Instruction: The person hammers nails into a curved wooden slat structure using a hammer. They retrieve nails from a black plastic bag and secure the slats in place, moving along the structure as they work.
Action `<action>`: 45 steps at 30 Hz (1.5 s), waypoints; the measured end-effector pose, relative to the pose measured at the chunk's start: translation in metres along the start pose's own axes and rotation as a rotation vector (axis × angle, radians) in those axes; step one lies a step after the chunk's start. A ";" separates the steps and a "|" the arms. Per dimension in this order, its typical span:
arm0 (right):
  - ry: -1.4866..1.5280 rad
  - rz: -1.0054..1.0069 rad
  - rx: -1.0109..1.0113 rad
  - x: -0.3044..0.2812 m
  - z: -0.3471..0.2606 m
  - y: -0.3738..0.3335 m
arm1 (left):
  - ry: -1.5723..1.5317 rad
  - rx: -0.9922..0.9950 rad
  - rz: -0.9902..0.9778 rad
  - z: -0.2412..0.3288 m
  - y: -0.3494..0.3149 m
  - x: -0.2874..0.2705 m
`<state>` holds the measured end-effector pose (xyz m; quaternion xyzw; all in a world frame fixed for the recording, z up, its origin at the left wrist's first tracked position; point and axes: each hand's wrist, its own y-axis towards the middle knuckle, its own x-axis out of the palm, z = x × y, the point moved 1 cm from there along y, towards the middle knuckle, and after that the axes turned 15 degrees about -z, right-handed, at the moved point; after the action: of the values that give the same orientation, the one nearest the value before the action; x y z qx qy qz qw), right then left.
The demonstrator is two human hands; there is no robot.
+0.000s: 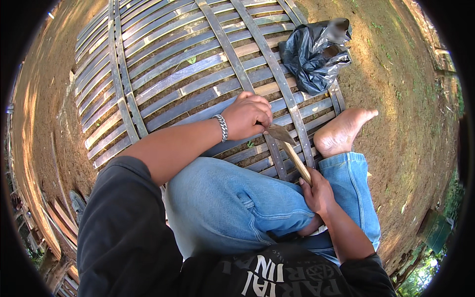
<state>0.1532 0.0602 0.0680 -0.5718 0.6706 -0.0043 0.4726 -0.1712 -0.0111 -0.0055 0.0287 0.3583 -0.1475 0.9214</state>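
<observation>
I sit on a woven mat of bamboo strips [188,64] laid on bare earth. My left hand [247,116], with a metal chain bracelet on the wrist, pinches the end of a thin bamboo strip at the tip of a knife blade [278,132]. My right hand [316,193] is closed around the knife's wooden handle [298,164], resting against my right knee. The blade points up and to the left, toward my left hand. My bare foot [341,131] rests on the mat's right edge.
A crumpled black plastic bag [316,52] lies on the mat's upper right corner. Bare brown soil [405,123] surrounds the mat. Loose bamboo slats [62,218] lie at the lower left, and green plants [420,272] show at the lower right.
</observation>
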 end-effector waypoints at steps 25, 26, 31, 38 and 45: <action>0.072 0.072 -0.075 0.002 -0.001 -0.004 | -0.019 0.006 0.015 -0.004 -0.001 0.005; 0.015 0.021 -0.036 0.002 -0.001 -0.001 | -0.014 0.002 0.012 -0.003 -0.001 0.004; 0.045 0.037 0.001 0.003 -0.002 -0.003 | 0.040 -0.015 -0.059 -0.001 -0.002 -0.001; 0.125 0.140 -0.008 0.006 0.004 -0.020 | 0.535 -0.163 -0.232 0.006 -0.055 -0.013; 0.009 0.066 0.006 0.013 0.011 0.002 | 0.609 -0.233 -0.246 0.009 -0.063 -0.008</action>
<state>0.1600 0.0568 0.0528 -0.5480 0.6911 0.0068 0.4713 -0.1899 -0.0709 0.0096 -0.0773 0.6321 -0.2005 0.7445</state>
